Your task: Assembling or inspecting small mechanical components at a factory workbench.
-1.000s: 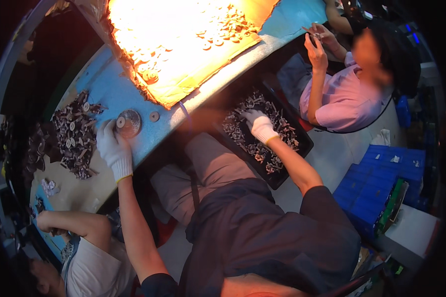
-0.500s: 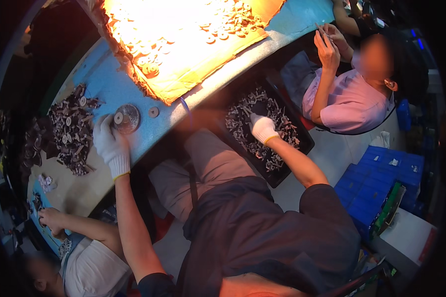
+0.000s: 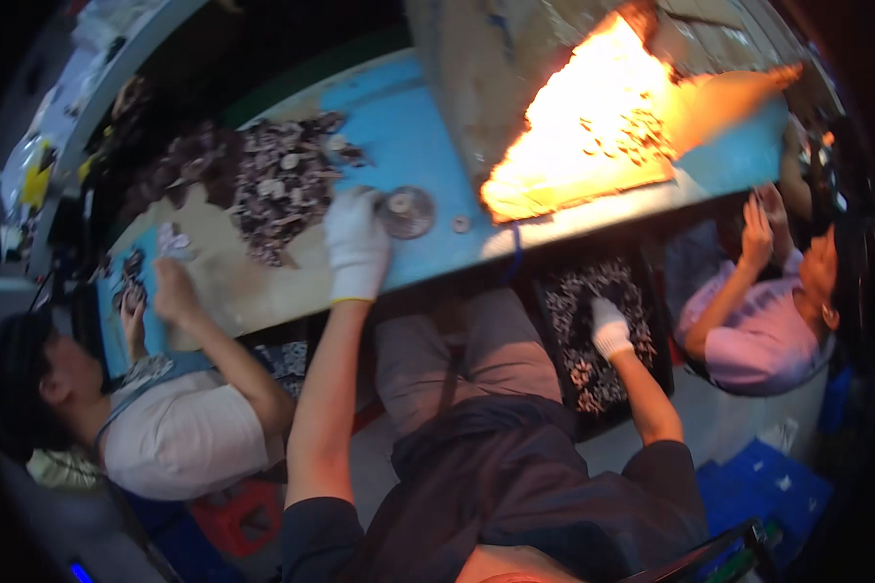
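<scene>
My left hand (image 3: 356, 248), in a white knit glove with a yellow cuff edge, rests on the blue tabletop. Its fingers bend beside a round metal dish (image 3: 420, 216); blur hides whether they hold anything. A small grey ring-shaped piece (image 3: 461, 224) lies to the dish's right. Left of the glove spreads a heap of small dark brown parts (image 3: 280, 185) with several pale discs among them. Below the table edge, my right hand (image 3: 611, 328), also gloved in white, reaches into a black tray (image 3: 586, 425) of small metallic pieces. Its fingertips are lost among the dark contents.
Brightly lit cardboard (image 3: 515, 199) bearing small round parts sits at the table's right. One co-worker (image 3: 185, 428) sits at my left, hands over the table; another, in pink (image 3: 749, 335), sits at the right. Blue bins (image 3: 763, 491) stand lower right, a red stool (image 3: 235, 520) lower left.
The view has swung left, so the table and tray appear farther right and more of the left co-worker shows. My left hand stays by the dish and my right hand stays in the tray.
</scene>
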Available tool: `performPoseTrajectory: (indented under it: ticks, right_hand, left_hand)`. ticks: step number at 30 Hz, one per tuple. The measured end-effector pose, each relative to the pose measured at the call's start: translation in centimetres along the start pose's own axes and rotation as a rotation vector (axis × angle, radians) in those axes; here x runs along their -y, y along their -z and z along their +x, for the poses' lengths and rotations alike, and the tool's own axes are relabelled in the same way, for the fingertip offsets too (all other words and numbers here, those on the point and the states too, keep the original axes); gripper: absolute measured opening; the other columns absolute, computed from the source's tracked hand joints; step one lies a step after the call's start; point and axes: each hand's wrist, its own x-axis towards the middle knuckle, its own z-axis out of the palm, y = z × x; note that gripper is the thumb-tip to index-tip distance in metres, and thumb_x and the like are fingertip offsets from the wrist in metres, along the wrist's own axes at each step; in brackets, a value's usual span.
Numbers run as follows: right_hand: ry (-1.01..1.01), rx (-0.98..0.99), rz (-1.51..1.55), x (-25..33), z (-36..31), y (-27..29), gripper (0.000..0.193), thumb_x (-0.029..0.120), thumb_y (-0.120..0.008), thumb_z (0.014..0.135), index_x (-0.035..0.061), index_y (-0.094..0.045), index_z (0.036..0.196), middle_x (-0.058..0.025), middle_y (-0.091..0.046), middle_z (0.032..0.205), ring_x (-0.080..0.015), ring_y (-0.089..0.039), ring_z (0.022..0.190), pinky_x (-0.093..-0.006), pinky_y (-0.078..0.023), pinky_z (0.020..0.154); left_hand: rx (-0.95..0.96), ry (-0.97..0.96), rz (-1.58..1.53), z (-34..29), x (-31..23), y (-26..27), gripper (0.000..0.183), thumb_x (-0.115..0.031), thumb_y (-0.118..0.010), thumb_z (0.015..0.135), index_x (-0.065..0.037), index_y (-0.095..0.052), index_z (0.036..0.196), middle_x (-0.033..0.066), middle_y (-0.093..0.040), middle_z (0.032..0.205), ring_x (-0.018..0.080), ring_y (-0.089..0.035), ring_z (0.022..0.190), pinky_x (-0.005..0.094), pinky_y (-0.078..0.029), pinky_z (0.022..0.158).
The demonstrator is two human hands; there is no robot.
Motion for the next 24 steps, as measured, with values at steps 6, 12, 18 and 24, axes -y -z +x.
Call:
performPoseTrajectory:
  ticks: [6, 12, 18, 24]
  right_hand:
    - [-0.093, 0.363, -0.364, 2.5, 1.9, 2.5, 0.035, 0.028, -0.078, 0.087, 0.0089, -0.071, 0.116, -0.0160, -0.065, 0.121, -0.0374, -0.065, 0.114, -0.0455, -0.056, 0.094]
    - [0.046, 0.405, -0.493, 3.0, 2.2, 3.6, 0.030, 0.029, -0.074, 0.091, 0.0127, -0.073, 0.116, -0.0134, -0.070, 0.120, -0.0334, -0.067, 0.115, -0.0454, -0.051, 0.097]
    - [0.029, 0.469, -0.457, 2.5, 2.0, 4.4, 0.051, 0.049, -0.082, 0.082, 0.0130, -0.074, 0.116, -0.0138, -0.075, 0.118, -0.0334, -0.069, 0.114, -0.0471, -0.054, 0.093]
    - [0.062, 0.474, -0.398, 2.4, 1.0, 5.5, 0.055, 0.056, -0.081, 0.082, 0.0083, -0.076, 0.109, -0.0168, -0.071, 0.127, -0.0352, -0.065, 0.124, -0.0461, -0.052, 0.101]
  left_hand:
    - [0.021, 0.052, 0.031, -1.1, 0.5, 0.5, 0.024, -0.003, -0.064, 0.085, -0.006, -0.073, 0.107, 0.0147, -0.070, 0.117, 0.0385, -0.064, 0.114, 0.0511, -0.050, 0.101]
    - [0.028, 0.064, 0.022, -1.1, 0.5, 0.3, 0.024, -0.004, -0.064, 0.086, -0.008, -0.072, 0.108, 0.0125, -0.070, 0.118, 0.0365, -0.063, 0.117, 0.0506, -0.048, 0.103]
    - [0.035, 0.081, 0.015, -1.1, 0.1, 0.5, 0.026, -0.004, -0.063, 0.086, -0.009, -0.072, 0.109, 0.0109, -0.070, 0.119, 0.0356, -0.062, 0.119, 0.0498, -0.048, 0.104]
    - [0.022, 0.095, 0.000, -1.3, 0.3, 0.7, 0.026, -0.002, -0.062, 0.085, -0.008, -0.072, 0.109, 0.0110, -0.070, 0.118, 0.0354, -0.062, 0.120, 0.0501, -0.047, 0.104]
